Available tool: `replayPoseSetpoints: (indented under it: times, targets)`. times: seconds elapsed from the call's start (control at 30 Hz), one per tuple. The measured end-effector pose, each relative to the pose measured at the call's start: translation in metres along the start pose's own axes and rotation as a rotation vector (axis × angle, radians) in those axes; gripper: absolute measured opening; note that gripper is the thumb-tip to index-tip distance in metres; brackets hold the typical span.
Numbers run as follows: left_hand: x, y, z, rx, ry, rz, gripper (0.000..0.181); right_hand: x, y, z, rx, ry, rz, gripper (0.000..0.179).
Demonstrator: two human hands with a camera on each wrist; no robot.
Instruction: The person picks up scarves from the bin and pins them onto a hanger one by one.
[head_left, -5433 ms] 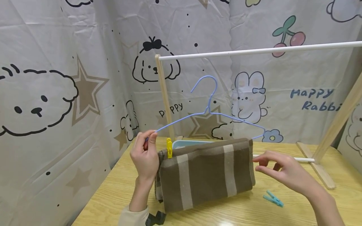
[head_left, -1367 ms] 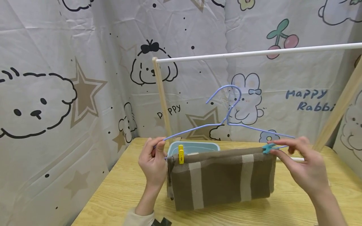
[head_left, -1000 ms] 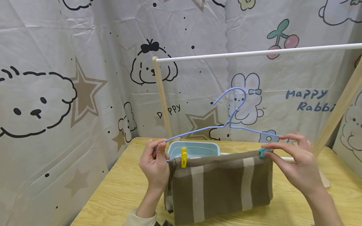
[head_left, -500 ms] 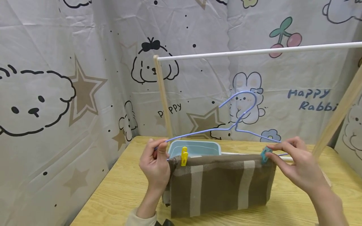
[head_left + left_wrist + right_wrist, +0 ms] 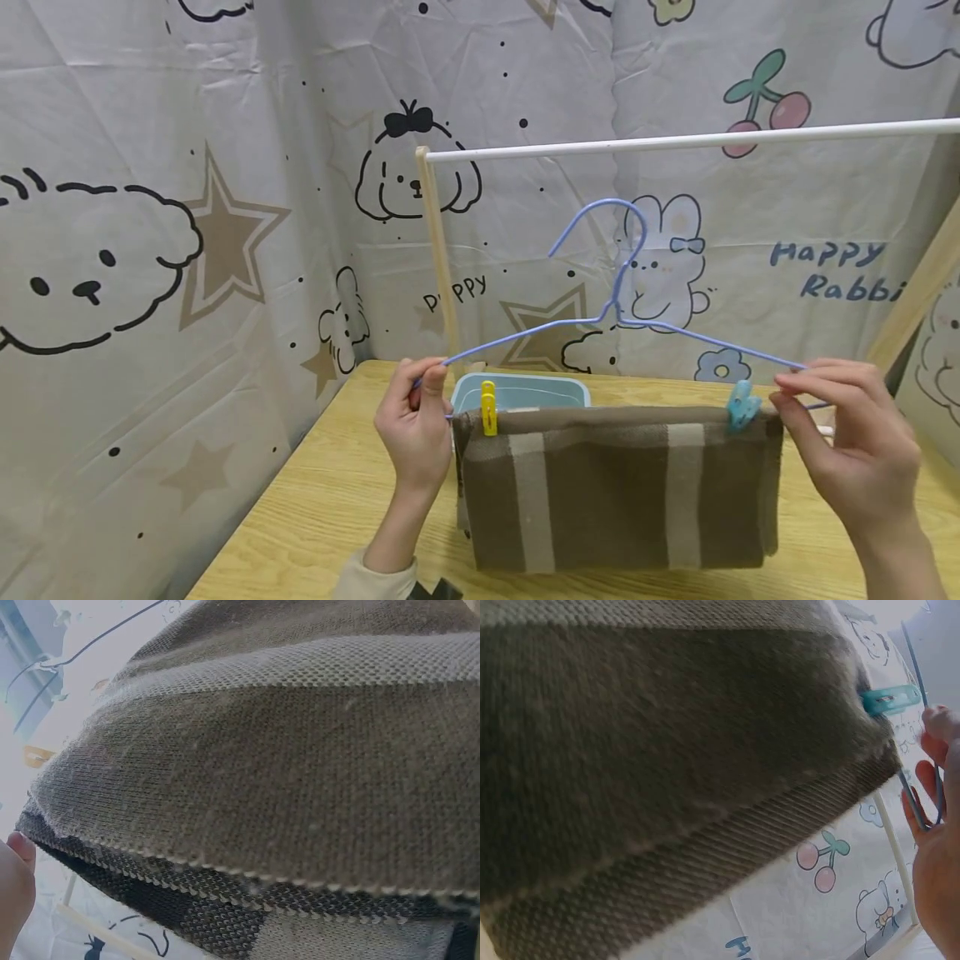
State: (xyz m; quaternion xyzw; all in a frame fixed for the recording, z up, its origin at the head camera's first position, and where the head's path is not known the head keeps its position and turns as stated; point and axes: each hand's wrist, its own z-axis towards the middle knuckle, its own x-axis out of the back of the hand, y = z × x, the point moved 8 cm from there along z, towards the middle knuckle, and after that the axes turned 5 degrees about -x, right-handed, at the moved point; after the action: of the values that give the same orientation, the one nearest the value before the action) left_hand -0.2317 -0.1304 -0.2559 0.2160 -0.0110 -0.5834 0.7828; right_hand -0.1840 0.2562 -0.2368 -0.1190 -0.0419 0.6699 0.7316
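Note:
In the head view, my left hand pinches the left end of a blue wire clothes hanger between thumb and fingers. My right hand has its fingers curled about the hanger's right end; the right wrist view shows the wire passing among them. A folded brown knitted cloth with pale stripes hangs over the hanger's lower bar. Near its left corner a yellow clothespin is clipped on, and towards the right corner a teal clothespin. The cloth fills most of both wrist views.
Behind the cloth, a light blue basin sits on the wooden table. A rack with a white rail and wooden posts stands at the back. Curtains with cartoon prints hang behind it.
The teal clothespin went from the table to the cloth's right corner, and my right hand let it go and shifted right to the hanger's end. The hanger has risen and levelled over the last half second.

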Motion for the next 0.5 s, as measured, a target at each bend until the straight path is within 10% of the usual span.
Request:
replayPoseSetpoints:
  times: [0.23, 0.5]
  targets:
    - [-0.008, -0.003, -0.001, 0.031, -0.028, 0.004, 0.015, 0.008, 0.001, 0.002, -0.065, -0.013, -0.370, 0.037]
    - [-0.017, -0.010, -0.004, 0.121, -0.110, -0.012, 0.012, 0.015, -0.001, 0.003, -0.037, -0.032, -0.148, 0.025]
